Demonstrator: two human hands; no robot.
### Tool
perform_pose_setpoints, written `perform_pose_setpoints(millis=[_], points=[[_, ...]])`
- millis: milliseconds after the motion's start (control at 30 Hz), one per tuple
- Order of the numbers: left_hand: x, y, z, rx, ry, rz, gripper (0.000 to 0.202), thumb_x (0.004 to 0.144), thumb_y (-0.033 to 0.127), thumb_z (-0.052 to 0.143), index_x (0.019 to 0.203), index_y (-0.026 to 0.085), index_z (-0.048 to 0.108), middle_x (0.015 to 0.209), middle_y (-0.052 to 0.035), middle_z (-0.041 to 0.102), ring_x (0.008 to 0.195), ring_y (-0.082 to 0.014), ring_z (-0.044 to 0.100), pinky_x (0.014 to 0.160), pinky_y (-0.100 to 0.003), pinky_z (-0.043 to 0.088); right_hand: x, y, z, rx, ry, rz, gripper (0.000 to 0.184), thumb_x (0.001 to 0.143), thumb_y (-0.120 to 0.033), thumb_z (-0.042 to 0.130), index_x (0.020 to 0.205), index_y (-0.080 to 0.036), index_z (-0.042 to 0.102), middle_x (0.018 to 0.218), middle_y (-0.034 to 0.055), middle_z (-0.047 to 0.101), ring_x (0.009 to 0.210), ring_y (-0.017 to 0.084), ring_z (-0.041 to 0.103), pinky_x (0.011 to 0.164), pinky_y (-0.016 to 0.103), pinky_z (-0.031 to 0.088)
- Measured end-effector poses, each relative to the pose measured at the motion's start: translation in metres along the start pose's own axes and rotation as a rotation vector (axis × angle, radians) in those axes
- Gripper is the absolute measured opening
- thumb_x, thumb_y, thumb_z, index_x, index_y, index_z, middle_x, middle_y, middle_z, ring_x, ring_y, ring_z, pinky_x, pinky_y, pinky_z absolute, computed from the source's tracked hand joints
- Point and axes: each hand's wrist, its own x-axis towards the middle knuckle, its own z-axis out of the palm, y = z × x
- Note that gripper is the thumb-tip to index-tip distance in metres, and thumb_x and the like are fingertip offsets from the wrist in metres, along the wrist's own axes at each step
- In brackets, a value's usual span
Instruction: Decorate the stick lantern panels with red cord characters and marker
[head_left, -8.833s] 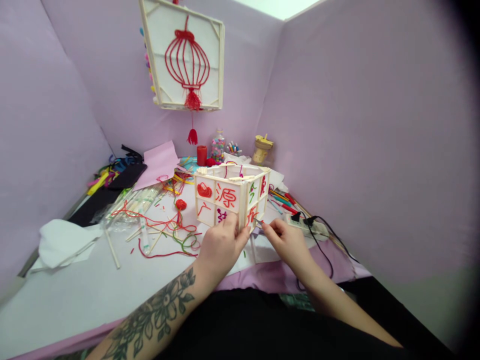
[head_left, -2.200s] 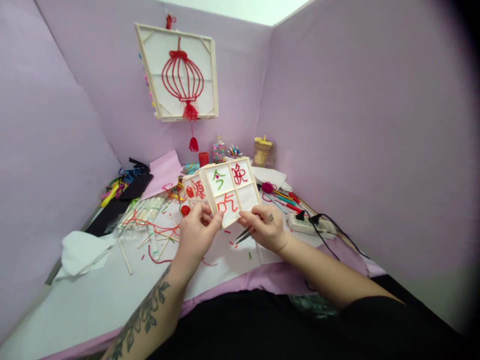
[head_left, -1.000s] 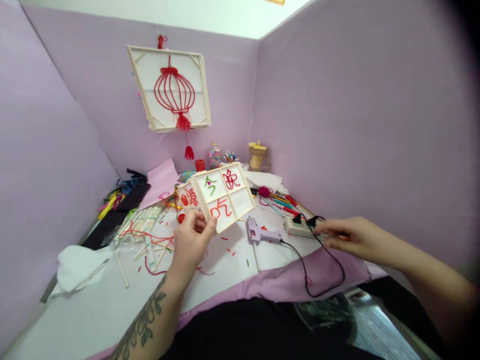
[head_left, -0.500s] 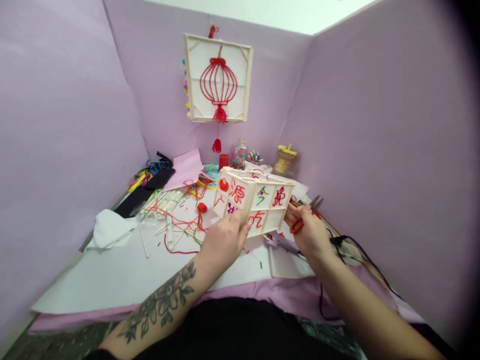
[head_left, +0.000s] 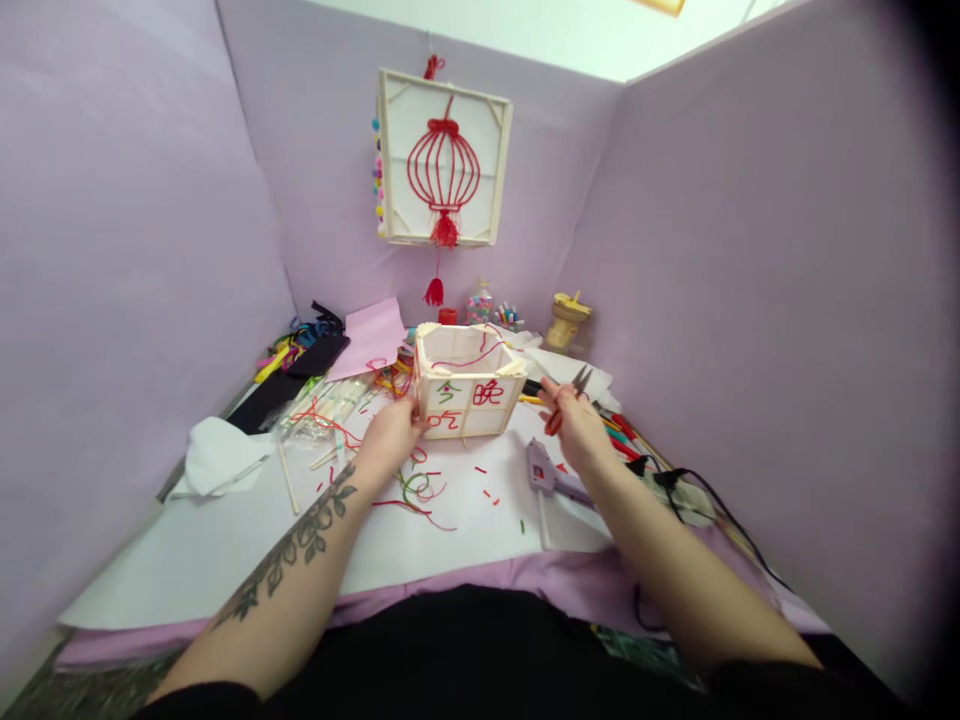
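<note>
A cream box-shaped lantern frame point(head_left: 489, 422), open at the top, stands at the middle of the table. Its front panel carries green and red yarn characters, and a red strand lies across its top. My left hand point(head_left: 394, 432) pinches the frame's lower left side. To the right of the frame is my right hand point(head_left: 579, 428), closed around scissors point(head_left: 582, 379) with orange handles, their blades pointing up and away from me. Just below that hand, a lilac glue gun point(head_left: 541, 466) lies on the table.
A finished-looking lantern point(head_left: 491, 150) hangs in front of the back wall. Red and green yarn point(head_left: 416, 488) lies loose on the white tabletop point(head_left: 180, 570). White cloth point(head_left: 221, 458) is at the left, a black cable point(head_left: 739, 520) at the right.
The lantern frame has moved left and away from me, turned upright and come down to the table. My right hand has drawn back slightly left, with the scissors now pointing up.
</note>
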Motion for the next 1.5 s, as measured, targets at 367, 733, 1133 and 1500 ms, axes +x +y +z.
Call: perform_pose_setpoints(millis=[367, 733, 1133, 1500], points=[[0.0, -0.021, -0.012, 0.14, -0.015, -0.025, 0.01, 0.078, 0.021, 0.055, 0.082, 0.02, 0.064, 0.082, -0.0093, 0.069, 0.078, -0.0242, 0.064, 0.065, -0.03, 0.043, 0.024, 0.016, -0.022, -0.651, -0.305, 0.064, 0.012, 0.076, -0.026, 0.07, 0.076, -0.015, 0.065, 0.077, 0.008, 0.068, 0.072, 0.02, 0.064, 0.069, 0.029, 0.045], [0.015, -0.033, 0.005, 0.156, 0.0, 0.11, 0.034, 0.083, 0.021, 0.052, 0.114, 0.014, 0.062, 0.118, -0.0151, 0.06, 0.116, -0.0284, 0.052, 0.098, -0.037, 0.042, -0.016, -0.04, -0.014, -0.452, -0.147, -0.34, 0.024, 0.085, -0.021, 0.052, 0.105, -0.019, 0.065, 0.108, 0.0092, 0.067, 0.103, 0.025, 0.061, 0.09, 0.041, 0.047], [0.021, -0.044, 0.02, 0.069, 0.0, 0.086, 0.027, 0.076, 0.007, 0.047, 0.097, 0.012, 0.063, 0.1, -0.015, 0.064, 0.097, -0.0257, 0.059, 0.086, -0.036, 0.047, -0.043, -0.06, -0.004, -0.192, 0.022, -0.427, 0.019, 0.087, -0.028, 0.054, 0.103, -0.022, 0.061, 0.11, 0.0093, 0.061, 0.105, 0.025, 0.057, 0.087, 0.041, 0.048], [0.016, -0.039, -0.001, 0.01, 0.067, -0.007, 0.022, 0.082, 0.017, 0.052, 0.103, 0.013, 0.059, 0.103, -0.0167, 0.064, 0.1, -0.0284, 0.06, 0.088, -0.041, 0.046, -0.086, -0.053, -0.008, -0.074, -0.157, -0.369, 0.03, 0.095, -0.037, 0.043, 0.077, -0.02, 0.06, 0.074, 0.0047, 0.063, 0.071, 0.019, 0.06, 0.067, 0.033, 0.048]])
